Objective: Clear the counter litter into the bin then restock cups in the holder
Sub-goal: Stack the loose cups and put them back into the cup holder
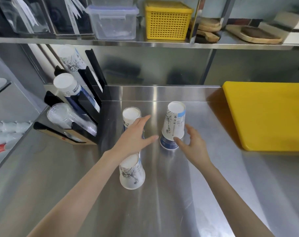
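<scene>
My counter (179, 194) was brushed, glossy stainless steel; the cups (174, 124) were matt printed paper; the holder (87, 77) black plastic.

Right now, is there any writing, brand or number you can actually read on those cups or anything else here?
None reads clearly.
Right paper cup stack: small print beside a drawing, too blurred.
Near cup: drawing only, print blurred.
Cup in the black holder: dark band of lettering, illegible.
Shelf packets: white strips, unreadable.
</scene>
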Tool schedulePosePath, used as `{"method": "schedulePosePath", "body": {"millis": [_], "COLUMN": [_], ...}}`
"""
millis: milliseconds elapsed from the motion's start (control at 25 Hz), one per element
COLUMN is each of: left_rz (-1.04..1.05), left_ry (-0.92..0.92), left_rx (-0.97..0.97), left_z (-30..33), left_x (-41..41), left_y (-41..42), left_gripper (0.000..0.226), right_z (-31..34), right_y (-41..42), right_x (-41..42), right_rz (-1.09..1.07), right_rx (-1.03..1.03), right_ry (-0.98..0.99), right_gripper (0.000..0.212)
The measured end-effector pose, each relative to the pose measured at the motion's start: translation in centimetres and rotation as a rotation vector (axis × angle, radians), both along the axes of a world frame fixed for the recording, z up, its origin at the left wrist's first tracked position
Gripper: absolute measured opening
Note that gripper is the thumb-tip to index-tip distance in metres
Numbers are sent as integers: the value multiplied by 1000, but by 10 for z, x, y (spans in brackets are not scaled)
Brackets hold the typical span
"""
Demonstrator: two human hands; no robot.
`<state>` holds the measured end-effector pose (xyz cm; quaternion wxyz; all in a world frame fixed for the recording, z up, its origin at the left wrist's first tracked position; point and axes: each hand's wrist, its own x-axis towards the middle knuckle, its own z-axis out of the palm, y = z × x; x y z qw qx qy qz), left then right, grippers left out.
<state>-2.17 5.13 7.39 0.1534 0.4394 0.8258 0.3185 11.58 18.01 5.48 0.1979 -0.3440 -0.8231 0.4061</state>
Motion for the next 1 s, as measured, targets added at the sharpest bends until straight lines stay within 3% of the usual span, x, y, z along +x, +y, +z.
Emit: {"method": "schedulePosePath", "body": {"millis": [200, 440, 640, 1000], "left_rz": [3, 31, 22, 49], "left_ry": [29, -69, -111, -93], "left_rx": [-15, -44, 61, 200], "left_z": [7, 3, 6, 28], "left_x": [-4, -15, -14, -7], "left_y": [57, 96, 101, 95], "left_gripper": [72, 78, 55, 58], "right_z": [2, -18, -19, 5], "right_y": [31, 53, 59, 54], "right_x": [-16, -40, -43, -40], "right_rz": [6, 22, -2, -18], "right_rx": [-15, -52, -62, -5], "right_ry": [-55, 8, 34, 144], "right_gripper": [62, 56, 52, 54]}}
